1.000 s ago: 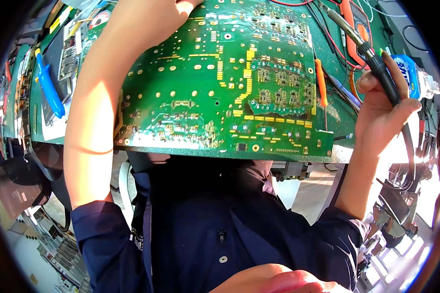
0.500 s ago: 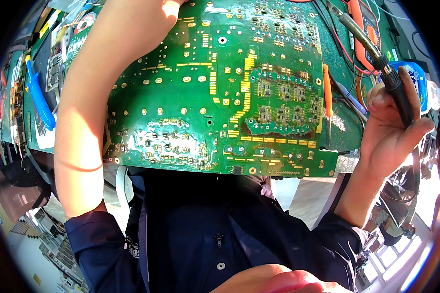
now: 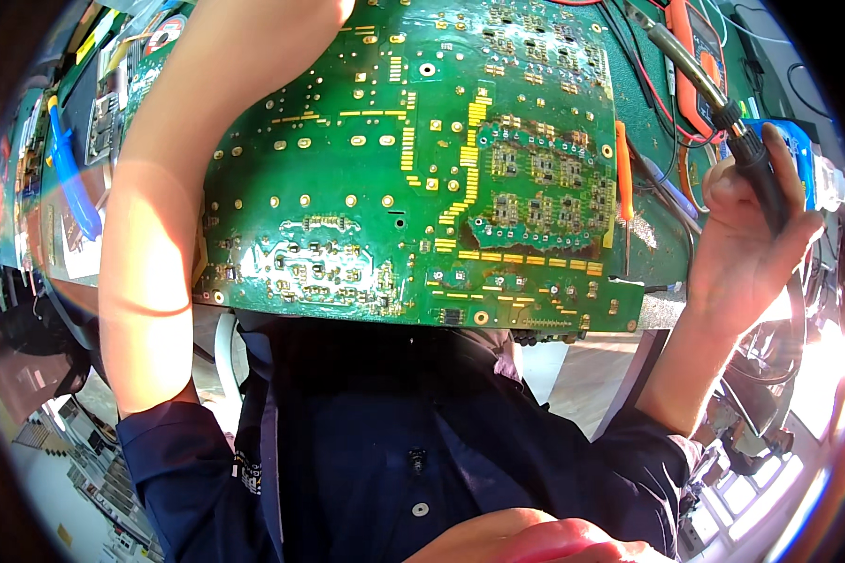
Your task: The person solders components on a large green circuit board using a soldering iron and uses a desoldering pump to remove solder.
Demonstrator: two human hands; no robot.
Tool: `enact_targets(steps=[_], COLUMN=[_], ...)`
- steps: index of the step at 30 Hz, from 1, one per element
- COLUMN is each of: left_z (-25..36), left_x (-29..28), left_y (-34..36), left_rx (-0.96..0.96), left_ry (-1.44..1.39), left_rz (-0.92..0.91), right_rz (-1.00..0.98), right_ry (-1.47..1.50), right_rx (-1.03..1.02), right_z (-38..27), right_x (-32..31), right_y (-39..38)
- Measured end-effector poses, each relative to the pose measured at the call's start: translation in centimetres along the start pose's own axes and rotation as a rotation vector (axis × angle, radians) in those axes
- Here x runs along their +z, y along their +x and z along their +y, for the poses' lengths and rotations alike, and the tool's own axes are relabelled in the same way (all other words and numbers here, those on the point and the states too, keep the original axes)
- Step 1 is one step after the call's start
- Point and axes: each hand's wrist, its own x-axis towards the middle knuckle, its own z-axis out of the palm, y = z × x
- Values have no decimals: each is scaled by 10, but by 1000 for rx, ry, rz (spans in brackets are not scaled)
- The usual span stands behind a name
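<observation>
Right of the circuit board (image 3: 329,174) | soldering iron (image 3: 747,150) sits in right hand (image 3: 737,249), fingers pinching its black handle | looks light, stiff, likely hot-tipped, hold that handle | left hand (image 3: 321,17) cut off, can't tell its fingers

The circuit board (image 3: 319,169) is showing a glossy, lacquered-looking green surface, its gold-coloured metal strips (image 3: 469,157) are gleaming, and its brown-rimmed patch (image 3: 540,188) is looking rough and dull. The soldering iron (image 3: 728,114) is combining a smooth metal barrel (image 3: 687,61) with a matt black grip (image 3: 759,174). The screwdriver handle (image 3: 623,159) is looking like smooth orange plastic; the navy shirt (image 3: 347,422) is showing matt cloth.
</observation>
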Motion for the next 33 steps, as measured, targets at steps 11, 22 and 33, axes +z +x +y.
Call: enact_targets(steps=[11,22,33], left_z=[27,14,31], left_x=[-8,-5,-9], left_y=[-4,-5,-11], left_rx=[74,220,138], left_ry=[-78,-69,-3], left_rz=[-268,-252,-255], right_rz=[-2,109,126], right_ry=[-151,-125,-158], right_rx=[-44,99,262], right_z=[-4,-15,-16], right_x=[16,26,33], right_y=[0,-4,-1])
